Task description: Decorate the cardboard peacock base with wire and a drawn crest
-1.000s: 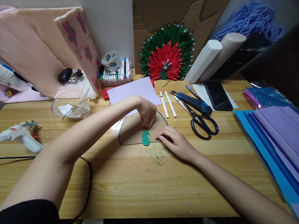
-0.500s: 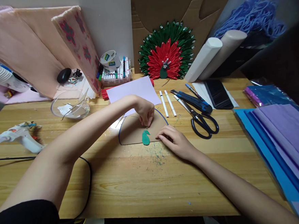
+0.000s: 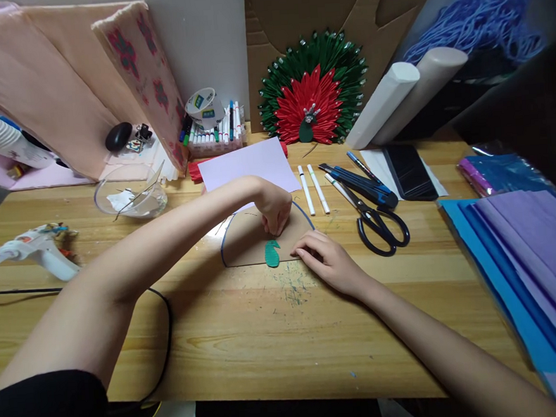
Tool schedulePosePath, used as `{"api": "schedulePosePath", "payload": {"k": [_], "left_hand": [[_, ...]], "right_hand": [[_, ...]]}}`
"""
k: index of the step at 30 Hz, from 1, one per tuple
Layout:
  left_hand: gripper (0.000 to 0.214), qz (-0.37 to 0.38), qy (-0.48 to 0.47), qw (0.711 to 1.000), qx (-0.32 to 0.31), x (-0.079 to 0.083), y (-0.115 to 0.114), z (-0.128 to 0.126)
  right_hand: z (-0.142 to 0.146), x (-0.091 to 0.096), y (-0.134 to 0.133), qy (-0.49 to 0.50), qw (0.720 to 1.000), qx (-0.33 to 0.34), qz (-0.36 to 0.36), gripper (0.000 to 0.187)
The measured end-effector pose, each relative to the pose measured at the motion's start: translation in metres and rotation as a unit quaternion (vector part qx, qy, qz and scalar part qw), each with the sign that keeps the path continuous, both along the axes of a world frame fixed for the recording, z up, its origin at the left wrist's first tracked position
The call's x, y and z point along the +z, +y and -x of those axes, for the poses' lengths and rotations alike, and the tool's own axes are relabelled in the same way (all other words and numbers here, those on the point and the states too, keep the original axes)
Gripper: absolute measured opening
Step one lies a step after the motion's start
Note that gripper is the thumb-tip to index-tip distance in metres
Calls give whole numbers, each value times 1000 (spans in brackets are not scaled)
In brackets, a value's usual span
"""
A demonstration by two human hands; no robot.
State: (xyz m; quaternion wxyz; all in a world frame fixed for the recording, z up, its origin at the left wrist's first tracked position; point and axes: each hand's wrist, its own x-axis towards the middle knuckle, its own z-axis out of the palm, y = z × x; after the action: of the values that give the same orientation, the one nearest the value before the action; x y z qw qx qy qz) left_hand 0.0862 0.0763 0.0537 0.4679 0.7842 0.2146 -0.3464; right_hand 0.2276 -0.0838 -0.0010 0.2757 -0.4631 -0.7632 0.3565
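A half-round piece of brown cardboard (image 3: 242,246) with a blue-marked curved edge lies on the wooden table. On its straight near edge rests a small green bird-shaped cutout (image 3: 272,254). My left hand (image 3: 276,212) reaches over the cardboard from the left, its fingers pinched just above the cutout's head. Whatever is between those fingertips is too small and hidden to make out. My right hand (image 3: 327,261) lies at the cardboard's right corner, fingers curled, with thumb and index fingertip on its edge.
Scissors (image 3: 381,226), a blue cutter (image 3: 359,185) and white markers (image 3: 306,190) lie to the right. A glue gun (image 3: 38,251) and clear bowl (image 3: 132,196) are left. Behind stands a red-green peacock craft (image 3: 311,98); folded purple paper (image 3: 532,241) sits far right.
My left hand's pinched fingertips have come slightly lower, closer to the green cutout's head. My right hand stays at the cardboard's corner. The whole view has shifted slightly.
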Motion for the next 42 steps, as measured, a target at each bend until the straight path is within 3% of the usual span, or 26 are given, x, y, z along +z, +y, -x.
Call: {"api": "schedulePosePath", "payload": {"k": [12,17,26,31,42], "left_hand": [[14,-55,5,998,-20,-2,-3,-3],[17,-56,8,998,3,0,-5,-5],[20,-81,-19,996,-17,4,-10,-7],[18,-101,-22,993,-62,8,-13,-8],[18,-111,-10,991,-67,9,-13,-10]], "right_hand": [[-1,-1,0,0,1000,4,-1,15],[-1,-2,0,-4,1000,2,-1,15],[-1,-1,0,-3,1000,3,-3,15],[-1,-1,0,-4,1000,4,-3,15],[-1,-1,0,-4,1000,3,-5,15]]}}
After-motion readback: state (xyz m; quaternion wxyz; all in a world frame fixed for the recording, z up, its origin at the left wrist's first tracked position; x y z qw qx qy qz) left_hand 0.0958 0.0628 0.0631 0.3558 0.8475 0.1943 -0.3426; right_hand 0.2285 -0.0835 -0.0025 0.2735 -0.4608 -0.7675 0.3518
